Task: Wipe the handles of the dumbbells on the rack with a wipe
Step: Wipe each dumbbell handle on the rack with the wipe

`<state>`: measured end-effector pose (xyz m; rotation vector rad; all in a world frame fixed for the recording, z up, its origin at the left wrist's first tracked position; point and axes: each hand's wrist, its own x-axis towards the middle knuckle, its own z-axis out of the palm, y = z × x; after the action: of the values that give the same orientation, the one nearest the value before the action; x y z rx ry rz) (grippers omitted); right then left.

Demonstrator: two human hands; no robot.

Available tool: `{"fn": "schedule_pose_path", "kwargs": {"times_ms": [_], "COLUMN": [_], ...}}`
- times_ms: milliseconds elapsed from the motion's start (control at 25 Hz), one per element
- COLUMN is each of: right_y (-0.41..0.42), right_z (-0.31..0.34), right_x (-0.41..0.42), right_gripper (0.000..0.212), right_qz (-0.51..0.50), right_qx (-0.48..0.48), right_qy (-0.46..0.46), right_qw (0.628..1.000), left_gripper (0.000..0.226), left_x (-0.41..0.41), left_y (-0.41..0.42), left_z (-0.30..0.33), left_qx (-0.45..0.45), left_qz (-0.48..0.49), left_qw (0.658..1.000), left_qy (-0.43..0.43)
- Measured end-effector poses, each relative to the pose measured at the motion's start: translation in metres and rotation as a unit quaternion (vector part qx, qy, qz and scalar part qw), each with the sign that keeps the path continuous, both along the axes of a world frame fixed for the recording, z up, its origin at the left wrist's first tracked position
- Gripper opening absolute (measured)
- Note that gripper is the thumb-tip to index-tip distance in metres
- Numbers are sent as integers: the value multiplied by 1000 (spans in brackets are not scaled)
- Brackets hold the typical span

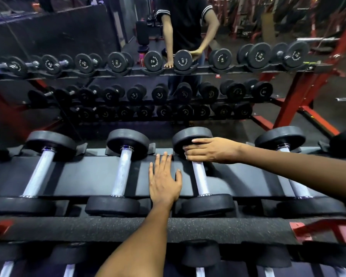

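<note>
Several black dumbbells with silver knurled handles lie on the top shelf of the rack (92, 176). My right hand (210, 149) reaches in from the right and lies over the far end of one dumbbell's handle (200, 180), fingers curled around it beside the far head (190, 136). Whether a wipe is under the hand cannot be seen. My left hand (164, 180) rests flat, fingers straight, on the black shelf just left of that dumbbell. Another dumbbell's handle (122, 172) lies further left.
A mirror behind the rack reflects three tiers of dumbbells and a person in a dark shirt (186, 27). A padded front rail (168, 230) runs below the top shelf, with a lower tier of dumbbells (200, 256) beneath. Red frame legs (300, 92) stand at right.
</note>
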<state>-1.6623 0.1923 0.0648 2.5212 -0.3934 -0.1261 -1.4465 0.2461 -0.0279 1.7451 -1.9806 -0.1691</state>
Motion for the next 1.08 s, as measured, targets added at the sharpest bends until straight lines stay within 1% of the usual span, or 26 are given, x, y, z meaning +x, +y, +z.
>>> {"fn": "schedule_pose_path", "kwargs": {"times_ms": [80,160,240,280,320,400,440,480,560,600,640,680,720,760,800,840,880,920,960,1000,1040,1080], "right_y": [-4,-8,-12,-15,-15,-16,-17,-15,-5,1,12,21,31,38,41,42,40,40,38,36,36,34], "right_z": [1,1,3,2,4,8,10,12,10,6,3,-4,-7,-10,-13,-14,-16,-15,-16,-15,-10,-5], "right_x": [27,39,43,44,45,45,42,38,27,18,10,1,-3,-5,-3,5,16,28,38,44,48,44], "right_gripper": [34,22,11,11,14,28,33,35,37,37,36,29,18,10,5,5,9,14,17,19,22,24], "right_qz": [25,70,89,96,99,95,90,84,95,83,42,-42,-165,-302,-418,-478,-488,-460,-413,-379,-365,-372], "right_qx": [15,31,38,41,50,65,54,38,-3,1,19,59,110,165,228,316,422,524,604,647,665,671], "right_qy": [23,7,11,20,27,23,9,-18,-105,-146,-200,-283,-389,-499,-591,-656,-686,-684,-670,-657,-649,-639], "right_qw": [999,997,995,994,993,993,994,996,990,986,979,957,900,795,651,490,336,214,127,75,55,61], "left_gripper": [67,67,67,67,67,67,67,67,67,67,67,66,65,62,61,60,60,60,60,60,60,61], "left_x": [0,1,1,1,1,2,2,2,2,1,1,1,2,2,3,3,3,2,2,1,1,2], "left_y": [0,1,1,0,-1,0,0,0,1,2,2,2,3,2,2,2,2,2,3,3,3,3], "left_z": [1,0,0,0,0,0,0,1,1,2,3,4,3,3,2,2,1,2,2,2,2,2], "left_qx": [1,5,6,8,9,7,6,6,7,7,7,7,7,9,11,10,7,3,4,4,3,3], "left_qz": [1,1,2,3,3,4,4,4,1,0,-1,-2,-2,-2,-3,-3,-2,-1,0,2,2,2], "left_qw": [1000,1000,1000,1000,1000,1000,1000,1000,1000,1000,1000,1000,1000,1000,1000,1000,1000,1000,1000,1000,1000,1000], "left_qy": [-3,-7,-8,-9,-9,-6,-4,-2,-1,-1,-1,-1,0,1,3,5,8,9,9,7,8,10]}}
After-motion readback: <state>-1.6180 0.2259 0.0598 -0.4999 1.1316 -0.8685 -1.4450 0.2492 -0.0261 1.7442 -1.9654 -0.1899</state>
